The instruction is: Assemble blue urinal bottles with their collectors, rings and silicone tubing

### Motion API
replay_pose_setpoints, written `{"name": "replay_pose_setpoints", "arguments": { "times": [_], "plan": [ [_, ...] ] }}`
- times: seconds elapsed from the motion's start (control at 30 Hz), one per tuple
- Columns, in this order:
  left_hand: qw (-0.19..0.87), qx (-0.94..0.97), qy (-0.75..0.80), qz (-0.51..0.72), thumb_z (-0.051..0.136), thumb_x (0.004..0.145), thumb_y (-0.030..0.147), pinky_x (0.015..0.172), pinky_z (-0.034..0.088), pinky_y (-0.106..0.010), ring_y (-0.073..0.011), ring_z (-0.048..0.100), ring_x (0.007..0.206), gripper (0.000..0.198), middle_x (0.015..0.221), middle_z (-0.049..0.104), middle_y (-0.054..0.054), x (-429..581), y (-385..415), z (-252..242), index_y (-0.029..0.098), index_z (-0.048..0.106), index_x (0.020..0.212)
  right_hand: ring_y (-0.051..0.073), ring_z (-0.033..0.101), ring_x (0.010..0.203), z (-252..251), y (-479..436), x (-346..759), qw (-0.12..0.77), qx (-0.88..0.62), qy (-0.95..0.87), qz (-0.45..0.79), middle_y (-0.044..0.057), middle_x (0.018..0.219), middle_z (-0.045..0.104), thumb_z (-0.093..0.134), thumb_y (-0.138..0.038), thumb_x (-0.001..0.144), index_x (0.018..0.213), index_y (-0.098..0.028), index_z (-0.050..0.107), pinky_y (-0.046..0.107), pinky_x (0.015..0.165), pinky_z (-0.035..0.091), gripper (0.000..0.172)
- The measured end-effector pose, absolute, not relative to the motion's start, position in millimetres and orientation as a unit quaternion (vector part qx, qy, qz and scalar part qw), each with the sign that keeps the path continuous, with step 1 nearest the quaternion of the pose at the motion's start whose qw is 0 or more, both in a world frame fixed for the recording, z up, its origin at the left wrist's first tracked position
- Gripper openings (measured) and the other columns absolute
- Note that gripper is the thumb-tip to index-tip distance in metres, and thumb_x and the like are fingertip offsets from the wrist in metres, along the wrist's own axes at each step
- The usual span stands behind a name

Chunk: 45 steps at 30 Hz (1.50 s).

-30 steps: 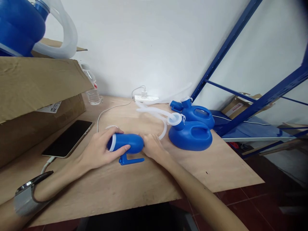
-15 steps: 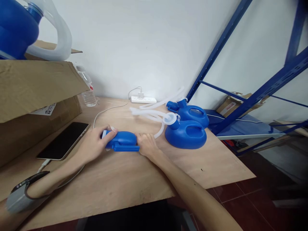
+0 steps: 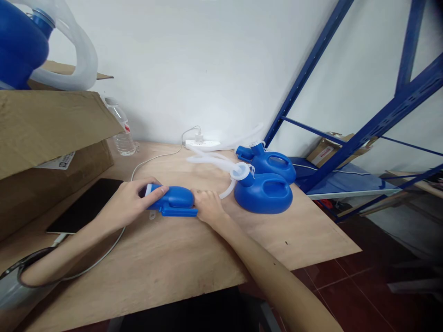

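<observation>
Just left of the table's middle lies a blue plastic urinal mouthpiece with a white rim and a flat blue clip along its near side. My left hand is closed around its rimmed left end, thumb on top; the other fingers are partly hidden. At the other end my right hand is closed where a translucent tube meets the mouthpiece; the joint is hidden under the fingers. To the right stands a blue urinal bottle with a white cap. Behind it is a second blue urinal bottle.
A phone on a white cable lies left, beside an open cardboard box. Above the box is another blue bottle with a thick tube. A water bottle and power strip stand along the wall. A blue shelf is at right.
The view has shifted slightly. My left hand has turned a little around the mouthpiece's rim, with the index finger lifted more. My right hand keeps its hold at the other end.
</observation>
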<state>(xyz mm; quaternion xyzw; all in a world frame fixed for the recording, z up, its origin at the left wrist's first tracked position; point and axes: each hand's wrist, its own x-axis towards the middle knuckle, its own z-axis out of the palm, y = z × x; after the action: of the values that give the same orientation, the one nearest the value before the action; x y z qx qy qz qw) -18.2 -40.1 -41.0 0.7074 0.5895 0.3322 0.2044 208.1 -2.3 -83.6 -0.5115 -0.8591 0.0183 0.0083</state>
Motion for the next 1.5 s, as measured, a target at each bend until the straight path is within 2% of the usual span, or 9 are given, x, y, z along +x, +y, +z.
{"name": "replay_pose_setpoints", "arguments": {
  "times": [0.3, 0.5, 0.73, 0.87, 0.97, 1.17, 1.3, 1.43, 1.5],
  "plan": [
    [-0.092, 0.890, 0.325, 0.307, 0.066, 0.095, 0.054, 0.067, 0.057, -0.031, -0.0255, 0.075, 0.084, 0.041, 0.110, 0.078, -0.009, -41, -46, -52, 0.029, 0.072, 0.127, 0.023, 0.072, 0.099, -69, 13, 225, 0.031, -0.429, -0.892, 0.137, 0.007, 0.106, 0.080, 0.055, -0.017, 0.091, 0.103, -0.020, 0.074, 0.029, 0.080, 0.048, 0.023],
    [-0.175, 0.899, 0.277, 0.291, 0.063, 0.098, 0.051, 0.068, 0.058, -0.035, -0.0286, 0.077, 0.088, 0.039, 0.113, 0.078, -0.010, -41, -47, -51, 0.029, 0.068, 0.130, 0.018, 0.067, 0.076, -63, 29, 230, 0.019, -0.365, -0.896, 0.250, 0.002, 0.084, 0.078, 0.057, -0.010, 0.082, 0.081, -0.017, 0.075, 0.025, 0.067, 0.044, 0.020],
    [-0.014, 0.759, 0.511, 0.403, 0.052, 0.097, 0.056, 0.050, 0.041, -0.029, -0.0146, 0.055, 0.049, 0.039, 0.060, 0.062, 0.003, -26, -61, -29, 0.025, 0.069, 0.082, 0.025, 0.074, 0.094, -75, 32, 231, 0.050, -0.452, -0.890, 0.034, 0.014, 0.102, 0.080, 0.052, -0.021, 0.100, 0.100, -0.016, 0.076, 0.030, 0.077, 0.045, 0.025],
    [0.068, 0.685, 0.592, 0.419, 0.046, 0.096, 0.065, 0.055, 0.042, -0.031, -0.0157, 0.055, 0.054, 0.049, 0.059, 0.059, 0.003, -31, -54, -28, 0.025, 0.065, 0.075, 0.028, 0.074, 0.098, -81, 30, 241, 0.077, -0.489, -0.869, 0.016, 0.016, 0.103, 0.079, 0.040, -0.037, 0.111, 0.105, -0.014, 0.074, 0.034, 0.082, 0.046, 0.042],
    [0.153, 0.668, 0.595, 0.419, 0.063, 0.084, 0.071, 0.060, 0.051, -0.035, -0.0213, 0.065, 0.064, 0.045, 0.078, 0.073, -0.001, -31, -44, -40, 0.027, 0.069, 0.094, 0.026, 0.070, 0.107, -85, 31, 249, 0.146, -0.460, -0.871, 0.087, 0.011, 0.109, 0.077, 0.060, -0.045, 0.104, 0.115, -0.016, 0.070, 0.036, 0.093, 0.047, 0.033],
    [0.216, 0.643, 0.598, 0.427, 0.084, 0.067, 0.068, 0.062, 0.054, -0.033, -0.0205, 0.066, 0.069, 0.066, 0.086, 0.071, 0.000, -14, -41, -55, 0.027, 0.052, 0.107, 0.026, 0.047, 0.147, -89, 37, 272, 0.260, -0.396, -0.825, 0.309, 0.014, 0.156, 0.054, 0.076, -0.047, 0.090, 0.156, -0.023, 0.044, 0.047, 0.120, 0.039, 0.077],
    [0.268, 0.655, 0.548, 0.446, 0.082, 0.071, 0.064, 0.058, 0.048, -0.028, -0.0156, 0.060, 0.066, 0.054, 0.079, 0.061, 0.004, 10, -43, -47, 0.024, 0.051, 0.091, 0.023, 0.050, 0.148, -74, 30, 274, 0.308, -0.336, -0.786, 0.418, 0.013, 0.157, 0.055, 0.065, -0.045, 0.098, 0.153, -0.023, 0.049, 0.045, 0.124, 0.037, 0.062],
    [0.280, 0.694, 0.521, 0.411, 0.076, 0.079, 0.062, 0.057, 0.041, -0.027, -0.0143, 0.053, 0.063, 0.048, 0.067, 0.054, 0.004, 37, -38, -36, 0.022, 0.050, 0.072, 0.028, 0.047, 0.151, -57, 13, 260, 0.278, -0.282, -0.821, 0.412, 0.010, 0.163, 0.050, 0.091, -0.046, 0.073, 0.161, -0.027, 0.039, 0.045, 0.124, 0.039, 0.104],
    [0.228, 0.726, 0.513, 0.397, 0.074, 0.082, 0.061, 0.059, 0.040, -0.028, -0.0145, 0.050, 0.063, 0.047, 0.066, 0.054, 0.004, 44, -34, -34, 0.022, 0.050, 0.069, 0.030, 0.053, 0.146, -52, 7, 256, 0.284, -0.287, -0.835, 0.374, 0.008, 0.158, 0.056, 0.093, -0.045, 0.070, 0.159, -0.028, 0.044, 0.045, 0.121, 0.043, 0.103]
  ]
}}
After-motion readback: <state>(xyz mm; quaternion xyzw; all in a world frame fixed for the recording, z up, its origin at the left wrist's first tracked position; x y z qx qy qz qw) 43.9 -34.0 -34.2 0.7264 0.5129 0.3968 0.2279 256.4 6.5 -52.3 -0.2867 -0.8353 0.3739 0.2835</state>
